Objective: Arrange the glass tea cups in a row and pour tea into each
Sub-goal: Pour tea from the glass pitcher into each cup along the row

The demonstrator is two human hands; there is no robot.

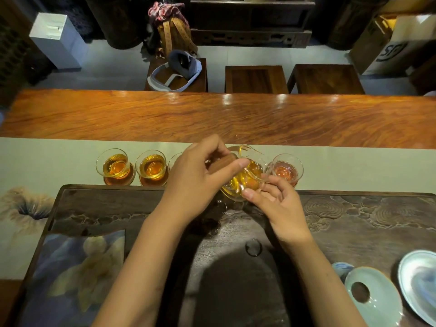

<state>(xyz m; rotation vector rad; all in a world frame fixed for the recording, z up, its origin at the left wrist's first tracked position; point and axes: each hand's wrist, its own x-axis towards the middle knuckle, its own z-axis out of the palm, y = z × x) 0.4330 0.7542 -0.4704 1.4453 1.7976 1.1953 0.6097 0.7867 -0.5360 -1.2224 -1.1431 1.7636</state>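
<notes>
While left hand (198, 178) clamps the glass pitcher's (245, 178) wooden handle, right hand (276, 206) fingertips steady its base, pitcher tilted between filled cups (115, 166) and rightmost cup (286, 169).

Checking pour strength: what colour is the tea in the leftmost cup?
Amber-orange, clearest in the head view: leftmost cup.

Dim, warm indoor light with strong wide-angle bending at the edges.

Small bright glare spots sit in a row along the far edge of the polished desk (212, 114), suggesting lights overhead. A dark shadow pools on the carved tray (354, 215) between the forearms. The room behind is murky. Straight edges bow near the frame's borders, and corners look soft.
</notes>
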